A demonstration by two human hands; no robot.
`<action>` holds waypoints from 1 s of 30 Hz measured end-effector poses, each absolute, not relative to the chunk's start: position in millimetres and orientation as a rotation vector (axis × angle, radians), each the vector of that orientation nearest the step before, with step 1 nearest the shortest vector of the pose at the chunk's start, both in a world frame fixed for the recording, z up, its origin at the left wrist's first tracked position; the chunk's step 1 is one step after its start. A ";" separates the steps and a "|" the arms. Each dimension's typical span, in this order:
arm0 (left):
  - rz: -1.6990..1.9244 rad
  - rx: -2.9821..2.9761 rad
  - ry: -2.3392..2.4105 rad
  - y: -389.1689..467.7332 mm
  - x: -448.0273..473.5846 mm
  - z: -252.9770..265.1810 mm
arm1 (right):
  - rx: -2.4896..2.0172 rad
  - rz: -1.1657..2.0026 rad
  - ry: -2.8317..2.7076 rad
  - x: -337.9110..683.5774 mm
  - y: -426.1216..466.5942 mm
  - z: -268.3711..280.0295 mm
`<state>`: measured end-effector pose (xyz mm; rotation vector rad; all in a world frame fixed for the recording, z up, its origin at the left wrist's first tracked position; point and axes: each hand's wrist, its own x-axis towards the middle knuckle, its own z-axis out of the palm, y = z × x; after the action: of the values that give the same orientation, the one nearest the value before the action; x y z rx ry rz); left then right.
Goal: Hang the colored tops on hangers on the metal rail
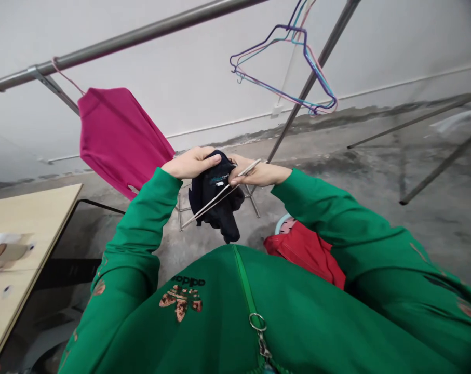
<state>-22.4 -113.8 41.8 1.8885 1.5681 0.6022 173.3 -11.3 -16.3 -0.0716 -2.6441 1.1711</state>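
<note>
In front of my chest I hold a bunched dark garment [215, 205] up in both hands. My left hand [192, 162] grips its upper left edge, thumb lying across the cloth. On the other side my right hand [254, 171] is closed on the garment's upper right. A pale drawstring [207, 206] runs over my right fingers and hangs in a long loop down across the garment. Small lettering and a white patch show near the garment's top. What kind of garment it is I cannot make out, since it is gathered up.
A magenta long-sleeved top [120, 132] hangs from the metal rail [142, 37] at left. Several wire hangers [284, 96] hang at upper right. Red cloth [305, 252] lies over a light basin [280, 223] low right. A wooden table [32, 221] stands at left.
</note>
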 end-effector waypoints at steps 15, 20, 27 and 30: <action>0.320 2.219 2.220 -114.0 -54.6 -24.8 | -0.208 1.406 -2.631 179.4 -12.6 27.8; 0.258 1.901 2.328 -110.0 -81.8 -50.9 | -0.418 1.385 -2.486 193.5 -3.8 20.3; 0.685 1.819 2.186 -103.4 -107.0 -44.3 | -0.676 1.217 -2.257 216.5 19.7 1.2; 0.752 1.848 2.117 -99.1 -102.8 -35.4 | -0.722 1.125 -2.200 218.7 22.7 -4.7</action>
<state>-102.8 -99.1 -35.4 1.8478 2.1175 0.7521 218.7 22.7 -4.7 -0.7215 -2.2001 1.1246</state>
